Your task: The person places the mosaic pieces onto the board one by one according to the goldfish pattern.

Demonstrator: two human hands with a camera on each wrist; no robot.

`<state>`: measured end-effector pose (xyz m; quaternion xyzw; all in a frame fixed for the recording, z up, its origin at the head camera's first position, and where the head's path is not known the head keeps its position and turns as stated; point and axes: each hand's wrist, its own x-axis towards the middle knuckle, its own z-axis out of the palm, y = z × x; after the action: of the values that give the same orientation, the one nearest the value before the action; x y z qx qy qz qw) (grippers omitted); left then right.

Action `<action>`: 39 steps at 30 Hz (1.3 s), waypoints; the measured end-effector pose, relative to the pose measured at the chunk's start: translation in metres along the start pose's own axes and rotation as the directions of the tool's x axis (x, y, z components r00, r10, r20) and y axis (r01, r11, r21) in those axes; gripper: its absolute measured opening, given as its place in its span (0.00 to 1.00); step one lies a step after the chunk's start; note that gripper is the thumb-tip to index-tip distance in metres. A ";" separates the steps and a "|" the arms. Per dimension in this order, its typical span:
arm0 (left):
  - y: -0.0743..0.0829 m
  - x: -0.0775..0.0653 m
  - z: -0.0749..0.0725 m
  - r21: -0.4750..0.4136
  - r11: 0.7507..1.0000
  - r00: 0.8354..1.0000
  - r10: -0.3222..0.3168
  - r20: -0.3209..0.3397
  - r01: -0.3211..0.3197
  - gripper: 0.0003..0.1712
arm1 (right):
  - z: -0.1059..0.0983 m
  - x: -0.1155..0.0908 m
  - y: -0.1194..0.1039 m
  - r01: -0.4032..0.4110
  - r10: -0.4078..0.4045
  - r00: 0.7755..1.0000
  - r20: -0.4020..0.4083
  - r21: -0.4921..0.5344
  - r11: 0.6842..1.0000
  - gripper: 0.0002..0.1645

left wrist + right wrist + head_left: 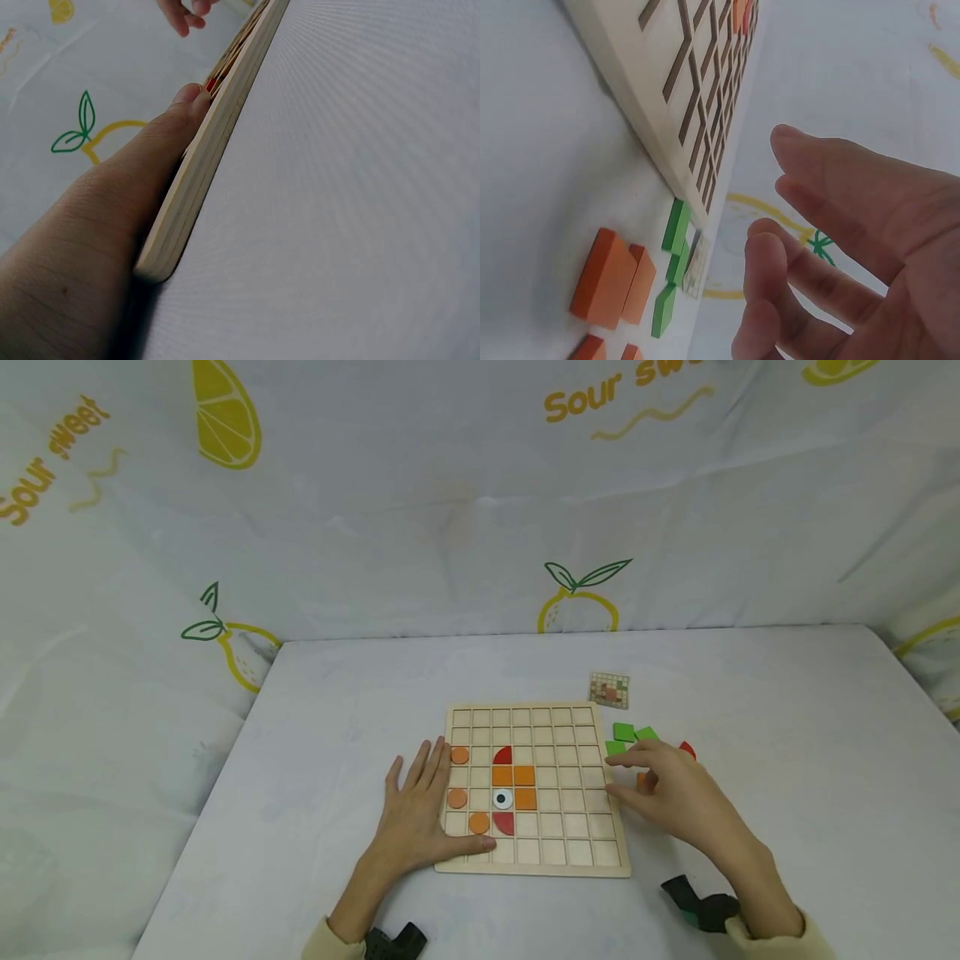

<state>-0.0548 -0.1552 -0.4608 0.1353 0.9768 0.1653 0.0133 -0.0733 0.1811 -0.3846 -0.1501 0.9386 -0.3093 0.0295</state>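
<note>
A wooden grid board [555, 852] lies on the white table. My left hand [412, 827] rests along its left edge, fingers straight and thumb over the lower left cells; the left wrist view shows the thumb [150, 161] against the board's side. On the grid sit orange squares [526, 799], orange discs [479, 823], red quarter-rounds [503, 823] and a white disc with a black dot [502, 798]. My right hand [675, 789] hovers by the board's right edge, thumb and fingers apart, nothing between them. Under it lie loose orange blocks [604, 281], partly hidden in the head view.
Several green squares [623, 732] and a red piece [687, 749] lie right of the board. A small pattern card [609, 691] is beyond its far right corner. Black wrist straps [701, 906] hang near the front. A white cloth [420, 527] with lemon prints stands behind the table.
</note>
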 end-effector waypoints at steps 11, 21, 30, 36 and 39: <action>-0.002 -0.001 0.002 0.009 1.000 1.000 -0.004 0.014 0.004 0.82 | -0.011 0.000 0.031 -0.125 0.132 0.988 0.077 -0.091 0.988 0.22; -0.001 -0.001 0.000 0.000 1.000 1.000 0.005 0.000 -0.005 0.82 | -0.003 0.003 0.038 -0.162 0.172 0.980 0.098 -0.105 0.981 0.18; 0.000 0.000 0.000 0.015 1.000 1.000 0.003 -0.001 -0.003 0.81 | 0.003 0.004 0.034 -0.165 0.172 0.982 0.081 -0.090 0.982 0.21; 0.000 0.000 0.000 0.018 1.000 1.000 0.005 -0.004 -0.005 0.81 | -0.002 0.004 0.036 -0.203 0.215 0.972 0.093 -0.120 0.972 0.21; -0.001 0.000 0.000 0.014 1.000 1.000 0.005 -0.006 -0.005 0.81 | -0.001 0.004 0.036 -0.185 0.196 0.976 0.098 -0.106 0.977 0.18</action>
<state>-0.0549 -0.1558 -0.4612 0.1375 0.9776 0.1589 0.0090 -0.0869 0.2081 -0.4045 -0.0771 0.9594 -0.2511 0.1024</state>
